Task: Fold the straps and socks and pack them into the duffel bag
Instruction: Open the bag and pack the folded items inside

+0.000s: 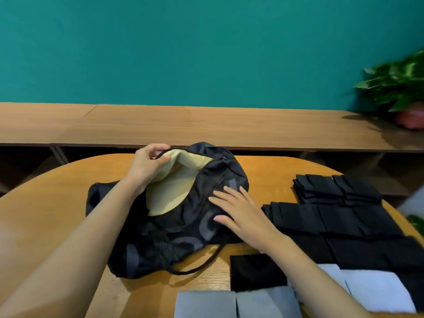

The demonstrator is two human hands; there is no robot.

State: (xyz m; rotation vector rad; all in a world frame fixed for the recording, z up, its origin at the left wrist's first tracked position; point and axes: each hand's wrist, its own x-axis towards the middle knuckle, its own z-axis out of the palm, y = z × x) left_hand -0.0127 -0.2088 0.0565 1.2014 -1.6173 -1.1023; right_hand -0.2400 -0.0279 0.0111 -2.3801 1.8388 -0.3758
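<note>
While the black duffel bag (pixel 179 216) is lying crumpled at the middle of the rounded wooden desk (pixel 57 214), its mouth is gaping toward 12 o'clock and a pale yellow lining (pixel 174 180) is showing inside. Whether anything is sitting deeper in the bag cannot be told.

The left hand (pixel 149 164) is holding the rim of the opening at the bag's 11 o'clock edge. Its grip is closed there, thumb and curled fingers pinching the fabric. The right hand (pixel 238 214) is lying flat on the bag's side at 3 o'clock, its grip open, fingers straight and spread, holding nothing.

Grey curved markings are showing on the dark fabric, and a thin black cord (pixel 202 265) is looping out onto the desk at 6 o'clock.

Black folded pieces (pixel 332 191) are lying in rows at 3 o'clock of the bag. A black square piece (pixel 254 271) is sitting at 5 o'clock, just beside the right forearm. Grey folded pieces (pixel 206 304) are lining the near edge at 6 o'clock, with pale blue folded pieces (pixel 376 288) farther toward 4 o'clock. Which are straps and which socks cannot be told.

Beyond the desk, a long wooden shelf (pixel 206 125) is running along a teal wall (pixel 183 53), and a potted plant (pixel 397 88) is standing at 2 o'clock.
</note>
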